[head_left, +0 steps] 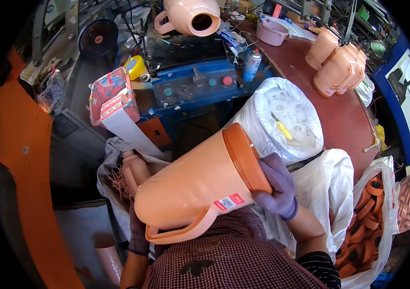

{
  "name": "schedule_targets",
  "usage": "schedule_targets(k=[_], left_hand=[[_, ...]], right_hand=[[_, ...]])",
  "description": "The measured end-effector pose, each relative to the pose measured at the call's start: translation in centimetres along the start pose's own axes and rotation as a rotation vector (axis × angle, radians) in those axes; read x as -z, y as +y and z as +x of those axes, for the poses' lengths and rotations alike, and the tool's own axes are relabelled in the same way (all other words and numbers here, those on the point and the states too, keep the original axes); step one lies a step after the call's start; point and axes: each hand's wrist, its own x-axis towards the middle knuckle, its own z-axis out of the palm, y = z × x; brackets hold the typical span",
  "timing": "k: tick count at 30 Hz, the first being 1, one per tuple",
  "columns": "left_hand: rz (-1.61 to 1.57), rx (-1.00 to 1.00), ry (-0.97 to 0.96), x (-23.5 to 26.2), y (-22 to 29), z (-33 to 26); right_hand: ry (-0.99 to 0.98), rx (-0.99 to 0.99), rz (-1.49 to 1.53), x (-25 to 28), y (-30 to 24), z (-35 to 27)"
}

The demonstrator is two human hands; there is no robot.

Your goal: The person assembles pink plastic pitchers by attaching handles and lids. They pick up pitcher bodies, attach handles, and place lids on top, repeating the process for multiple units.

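Peach jug (pixel 190 176) with orange-brown collar (pixel 249 159)

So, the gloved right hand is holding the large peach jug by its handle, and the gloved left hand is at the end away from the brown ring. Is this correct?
Not quite: the head view shows the right hand on the brown ring of the peach jug, not on its handle. The left hand is indeed at the other end.
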Motion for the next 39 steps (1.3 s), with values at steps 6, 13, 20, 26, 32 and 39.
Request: schedule_targets(k=[6, 13, 20, 26, 32, 39], left_hand=[[0.331, -0.201, 0.033, -2.7, 3.6, 2.8], [0.326, -0.508, -0.003, -9.6, 11.7, 3.7], [0.731, -0.762, -0.026, -17.7, 15.3, -0.8], [1.340, -0.557, -0.325, -16.1, 11.1, 3.2], [0.992, -0.407, -0.618, -20.4, 10.9, 2.9], [0.834, -0.472, -0.559, -19.0, 9.8, 3.9]], right_hand=[[0.248, -0.181, 0.016, 0.1, 0.6, -3.2], [0.151, -0.798, 0.252, -1.4, 10.7, -5.6], [0.320, -0.742, -0.120, 7.5, 2.0, -13.7], [-0.184, -0.970, -1.034, 18.2, 8.8, -23.9], [-0.607, -0.852, -1.093, 14.4, 17.7, -28.3], [-0.295, -1.133, -0.932, 25.1, 9.9, -31.4]])
